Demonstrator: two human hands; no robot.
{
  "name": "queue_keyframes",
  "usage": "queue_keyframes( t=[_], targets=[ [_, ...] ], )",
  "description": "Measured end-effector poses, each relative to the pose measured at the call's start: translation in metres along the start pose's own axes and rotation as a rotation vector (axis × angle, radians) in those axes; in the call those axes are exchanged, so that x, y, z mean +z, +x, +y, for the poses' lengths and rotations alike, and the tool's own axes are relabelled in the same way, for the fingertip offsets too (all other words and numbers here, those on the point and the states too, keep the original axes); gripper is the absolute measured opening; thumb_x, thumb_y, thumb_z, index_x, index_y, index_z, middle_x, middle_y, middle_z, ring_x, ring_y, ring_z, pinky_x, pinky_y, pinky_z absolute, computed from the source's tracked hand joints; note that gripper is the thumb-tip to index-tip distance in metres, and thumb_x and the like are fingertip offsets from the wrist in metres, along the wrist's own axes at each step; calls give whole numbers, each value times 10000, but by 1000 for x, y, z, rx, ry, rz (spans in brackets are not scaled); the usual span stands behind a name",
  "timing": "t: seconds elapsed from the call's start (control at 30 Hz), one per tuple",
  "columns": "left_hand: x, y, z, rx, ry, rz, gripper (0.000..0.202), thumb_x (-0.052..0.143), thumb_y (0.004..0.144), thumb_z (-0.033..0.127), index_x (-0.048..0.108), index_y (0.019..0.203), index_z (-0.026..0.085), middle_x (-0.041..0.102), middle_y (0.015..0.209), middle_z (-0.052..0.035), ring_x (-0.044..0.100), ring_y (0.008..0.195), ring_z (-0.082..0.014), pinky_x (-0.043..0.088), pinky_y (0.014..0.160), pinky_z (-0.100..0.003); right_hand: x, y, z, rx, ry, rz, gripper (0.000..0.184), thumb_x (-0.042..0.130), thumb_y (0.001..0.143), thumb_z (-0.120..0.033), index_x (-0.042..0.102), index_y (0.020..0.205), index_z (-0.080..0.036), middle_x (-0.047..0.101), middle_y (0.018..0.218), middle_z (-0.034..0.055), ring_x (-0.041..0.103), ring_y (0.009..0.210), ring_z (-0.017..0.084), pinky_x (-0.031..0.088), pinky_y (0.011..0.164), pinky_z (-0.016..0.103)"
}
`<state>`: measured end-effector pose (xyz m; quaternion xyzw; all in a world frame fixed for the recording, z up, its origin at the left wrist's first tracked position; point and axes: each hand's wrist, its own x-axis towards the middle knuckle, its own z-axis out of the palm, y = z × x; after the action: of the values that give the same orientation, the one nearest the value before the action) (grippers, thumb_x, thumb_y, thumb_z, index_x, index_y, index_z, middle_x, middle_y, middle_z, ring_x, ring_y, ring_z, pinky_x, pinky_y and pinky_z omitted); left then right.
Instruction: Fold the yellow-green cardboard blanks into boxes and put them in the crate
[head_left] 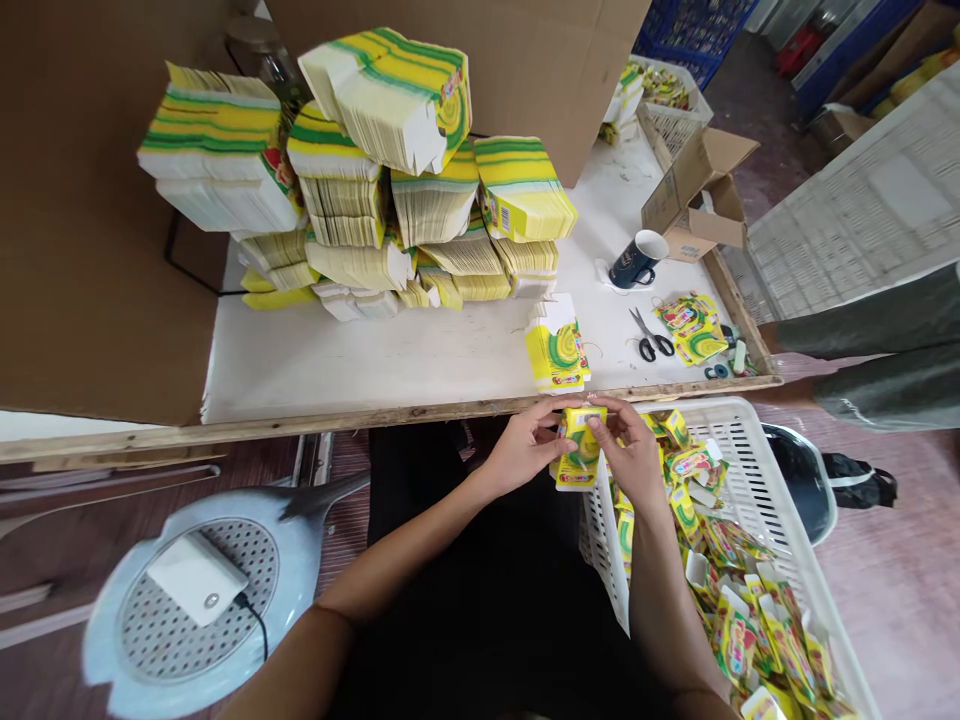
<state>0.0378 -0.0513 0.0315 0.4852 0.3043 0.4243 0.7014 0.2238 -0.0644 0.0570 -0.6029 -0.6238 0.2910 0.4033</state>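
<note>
Between my two hands, just below the table's front edge, is a small yellow and green printed carton (580,450). My left hand (531,445) grips its left side, thumb across the front. The carton's right side is pinched by my right hand (626,450), with that thumb near the top of the face. Behind it on the table lies a small pile of flat cartons (555,345), white flaps pointing away. To the right, below my right forearm, a white plastic basket (757,450) holds many filled-out cartons (750,620).
Stacked bundles of flat cartons (420,200) stand at the back left. On the right are a dark mug (636,260), scissors (651,338), printed packets (694,325) and an open cardboard box (697,205). A stool (180,520) bears a white power bank (197,577). Someone's legs (885,345) show at right.
</note>
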Motion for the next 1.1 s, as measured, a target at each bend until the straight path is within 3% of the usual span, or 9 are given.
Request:
queue_keyframes(
  t=[0.1,0.17,0.23,0.4,0.5,0.6,0.77,0.93,1.1],
  targets=[
    [1,11,-4,150,270,-3,582,696,913,383,535,1443,203,665,1381,-176,658,1257,-308,484,1118,-505,-22,-1,2,-6,-111,160,260,696,889,-436,686,1054,-235,601,859,20,464,680,159,425,657,310],
    [-3,24,-8,259,560,65,598,684,918,344,506,1473,209,543,1529,-182,460,1474,-336,255,1266,-585,-38,-2,4,-43,-263,278,305,753,831,-448,697,1040,-233,611,915,35,466,733,176,434,716,331],
    [-10,37,-14,281,802,116,599,652,924,259,478,1492,185,443,1603,-195,299,1563,-343,71,1291,-631,-45,-2,8,-48,-331,294,361,774,796,-481,710,1046,-230,631,967,53,487,782,193,444,767,353],
    [-16,46,-29,289,944,43,583,555,932,130,449,1504,167,531,1539,-186,396,1521,-301,20,1288,-635,-14,9,35,242,-118,250,486,690,821,-581,695,1099,-182,705,993,88,516,693,174,463,718,360],
    [-14,38,-33,310,903,-31,535,607,927,173,513,1453,183,625,1449,-169,499,1454,-294,30,1291,-629,14,21,56,318,13,288,620,711,770,-587,652,1190,-134,736,1015,124,555,676,174,485,703,364],
    [-14,33,-31,307,819,-69,438,612,942,226,591,1379,201,690,1366,-146,598,1360,-288,77,1292,-627,25,27,67,311,129,287,595,760,737,-537,650,1158,-130,743,889,90,593,657,176,503,684,351],
    [-13,34,-17,291,320,141,585,665,930,414,529,1460,207,546,1533,-160,482,1463,-287,266,1274,-537,18,16,51,232,396,323,440,793,781,-450,637,1108,-200,748,851,38,688,777,184,551,777,338],
    [-7,32,-5,68,-218,-165,663,728,840,595,645,1356,188,675,1374,-157,606,1326,-322,451,1150,-463,23,3,30,266,562,183,365,829,750,-475,682,984,-236,779,920,64,729,830,215,590,810,383],
    [-7,24,-7,14,-293,-154,625,800,754,613,742,1196,175,746,1221,-139,652,1230,-320,487,1087,-444,32,3,26,288,640,178,399,869,691,-501,680,926,-241,790,960,71,750,874,233,606,855,416]
  ],
)
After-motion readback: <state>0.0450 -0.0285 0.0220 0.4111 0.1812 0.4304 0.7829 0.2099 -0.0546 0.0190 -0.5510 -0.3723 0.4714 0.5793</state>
